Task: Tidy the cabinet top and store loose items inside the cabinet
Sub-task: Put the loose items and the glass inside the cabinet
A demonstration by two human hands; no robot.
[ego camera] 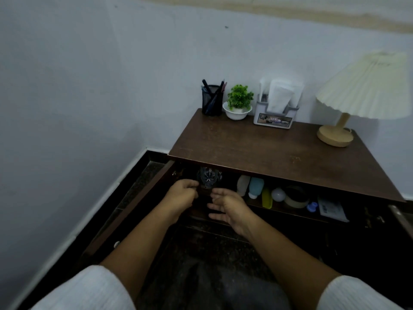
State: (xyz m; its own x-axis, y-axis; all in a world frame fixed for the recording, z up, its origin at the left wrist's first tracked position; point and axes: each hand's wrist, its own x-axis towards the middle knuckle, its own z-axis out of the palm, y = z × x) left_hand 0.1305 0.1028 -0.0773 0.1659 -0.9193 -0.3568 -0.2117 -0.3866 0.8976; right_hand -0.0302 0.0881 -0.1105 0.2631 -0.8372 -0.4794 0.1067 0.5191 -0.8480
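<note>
Gently settle the clear cut-glass tumbler (209,179), standing at the left end of the dark wooden cabinet shelf (279,209). Steady with the left hand (182,193), curled alongside, grip impossible to tell; guard with the right hand (226,205), fingers apart, empty.

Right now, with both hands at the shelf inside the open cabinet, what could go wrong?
1. The clear glass piece stands in a dim corner under the cabinet top, just behind the left hand and the right hand; a careless nudge might tip it.
2. The round bulb lies loose beside the tape roll and could roll out if bumped.
3. The open door juts out on the left and may get knocked.
</note>
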